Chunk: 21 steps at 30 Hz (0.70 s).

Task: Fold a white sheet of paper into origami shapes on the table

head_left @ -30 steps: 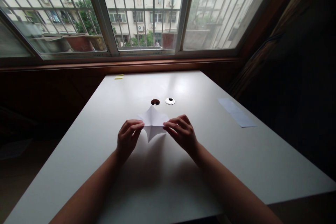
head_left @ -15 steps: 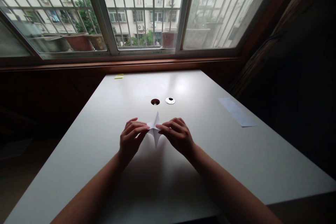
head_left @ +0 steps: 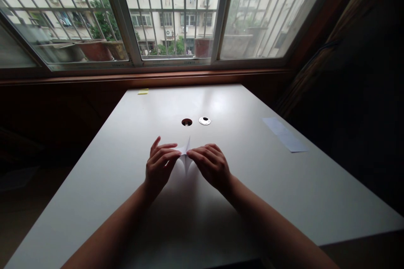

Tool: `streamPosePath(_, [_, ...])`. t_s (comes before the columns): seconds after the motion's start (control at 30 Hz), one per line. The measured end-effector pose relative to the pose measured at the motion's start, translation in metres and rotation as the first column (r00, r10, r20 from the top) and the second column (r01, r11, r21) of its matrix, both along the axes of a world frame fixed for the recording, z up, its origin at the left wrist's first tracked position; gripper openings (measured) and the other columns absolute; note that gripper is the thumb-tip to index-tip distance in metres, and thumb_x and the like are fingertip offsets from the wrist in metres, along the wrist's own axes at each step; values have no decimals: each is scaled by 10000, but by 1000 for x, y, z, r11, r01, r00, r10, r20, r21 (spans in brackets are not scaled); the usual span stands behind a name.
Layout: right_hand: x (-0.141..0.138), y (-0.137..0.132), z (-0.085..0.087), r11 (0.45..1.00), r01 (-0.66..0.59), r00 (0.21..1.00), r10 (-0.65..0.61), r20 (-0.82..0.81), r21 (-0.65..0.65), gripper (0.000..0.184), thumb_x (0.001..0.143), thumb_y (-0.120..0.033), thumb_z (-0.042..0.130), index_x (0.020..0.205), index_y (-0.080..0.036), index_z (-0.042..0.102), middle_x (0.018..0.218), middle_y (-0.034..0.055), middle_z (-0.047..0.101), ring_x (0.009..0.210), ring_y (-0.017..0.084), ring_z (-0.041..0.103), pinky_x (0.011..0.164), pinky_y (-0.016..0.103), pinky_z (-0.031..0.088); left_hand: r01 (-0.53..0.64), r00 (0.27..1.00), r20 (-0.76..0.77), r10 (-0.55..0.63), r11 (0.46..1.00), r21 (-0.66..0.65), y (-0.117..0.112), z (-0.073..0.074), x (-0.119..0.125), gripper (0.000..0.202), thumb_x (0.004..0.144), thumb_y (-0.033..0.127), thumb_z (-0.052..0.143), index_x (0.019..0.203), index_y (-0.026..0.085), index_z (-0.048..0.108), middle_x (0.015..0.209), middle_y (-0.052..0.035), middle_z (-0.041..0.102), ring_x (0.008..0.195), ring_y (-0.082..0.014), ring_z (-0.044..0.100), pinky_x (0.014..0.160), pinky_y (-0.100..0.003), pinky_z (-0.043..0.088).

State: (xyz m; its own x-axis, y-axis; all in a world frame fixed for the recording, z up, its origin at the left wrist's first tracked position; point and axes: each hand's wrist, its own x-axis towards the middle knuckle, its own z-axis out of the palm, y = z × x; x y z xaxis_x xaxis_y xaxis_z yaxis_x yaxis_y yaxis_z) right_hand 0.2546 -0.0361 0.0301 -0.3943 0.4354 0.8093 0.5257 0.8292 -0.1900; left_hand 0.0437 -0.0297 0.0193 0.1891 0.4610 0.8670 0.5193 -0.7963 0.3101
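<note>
A small folded white paper (head_left: 186, 161) with pointed ends is held above the white table (head_left: 151, 113). My left hand (head_left: 160, 164) pinches its left side between thumb and fingertips, with the little finger raised. From the other side, my right hand (head_left: 213, 162) pinches the paper close to its middle. One tip of the folded paper points away from me, another points towards me. Fingers hide part of both side flaps.
A round hole (head_left: 187, 122) in the table and its loose white cover (head_left: 205, 121) lie just beyond my hands. Flat paper (head_left: 285, 135) rests near the right edge. A yellow sticky note (head_left: 143, 91) is at the far left, below the barred window (head_left: 170, 65).
My two hands have come slightly closer together, and the paper between them looks narrower. The little finger of my left hand has lifted.
</note>
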Motion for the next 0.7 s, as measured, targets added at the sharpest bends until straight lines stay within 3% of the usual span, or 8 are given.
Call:
streamPosePath(0.17, [0, -2, 0, 999, -34, 998, 34, -47, 3, 345, 896, -83, 591, 1193, -257, 613, 1026, 35, 735, 906, 169, 669, 836, 351, 476, -32, 998, -55, 35, 998, 48, -5, 3, 4, 219, 865, 115, 667, 1008, 280, 673, 964, 33, 744, 1109, -203, 665, 1184, -617, 228])
streamPosePath(0.47, [-1, -2, -2, 999, -51, 996, 51, -68, -5, 293, 906, -127, 599, 1167, -259, 627, 992, 40, 734, 884, 177, 668, 816, 363, 487, -8, 998, -59, 12, 998, 69, -8, 4, 4, 247, 848, 123, 690, 1031, 287, 666, 943, 39, 752, 1049, -196, 688, 1166, -594, 295])
streamPosePath(0.7, [-1, -2, -3, 999, -41, 998, 41, -55, 1, 327, 895, -124, 608, 1181, -281, 628, 1004, 28, 733, 908, 187, 659, 827, 376, 487, -66, 993, -89, 77, 990, 123, -10, 5, 2, 315, 828, 131, 710, 1074, 325, 674, 923, 42, 756, 1008, -205, 688, 1148, -600, 323])
